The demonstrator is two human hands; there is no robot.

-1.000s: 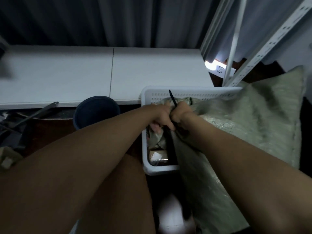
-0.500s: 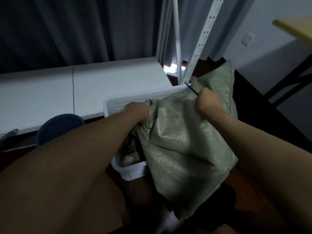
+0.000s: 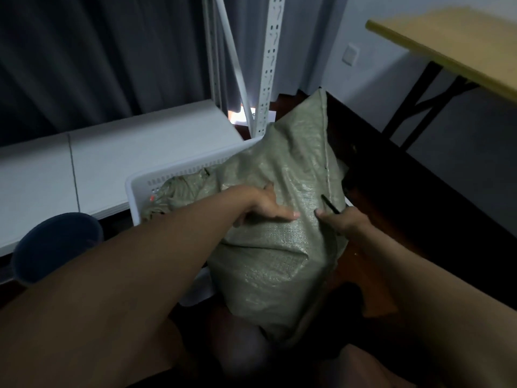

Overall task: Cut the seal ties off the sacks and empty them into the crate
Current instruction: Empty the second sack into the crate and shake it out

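Sack (image 3: 279,247) under flat left hand (image 3: 265,210), beside right hand (image 3: 345,221) gripping black tie (image 3: 330,204)

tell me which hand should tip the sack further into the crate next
Left, probably: the left hand lies flat on the sack beside the crate, while the right hand already holds a black tie.

The sack (image 3: 279,219) under both hands is pale grey-green, with a fine woven weave that shines in patches. The tie (image 3: 330,204) just above the right hand (image 3: 344,222) is black. The crate (image 3: 167,177), beyond the left hand (image 3: 265,210), is white with rows of small slots. The worktop (image 3: 112,152) beyond it is white. The bin (image 3: 56,247), left of the left arm, is dark blue. The curtain (image 3: 98,57) is dark grey. The table (image 3: 447,43), far right, is yellowish.
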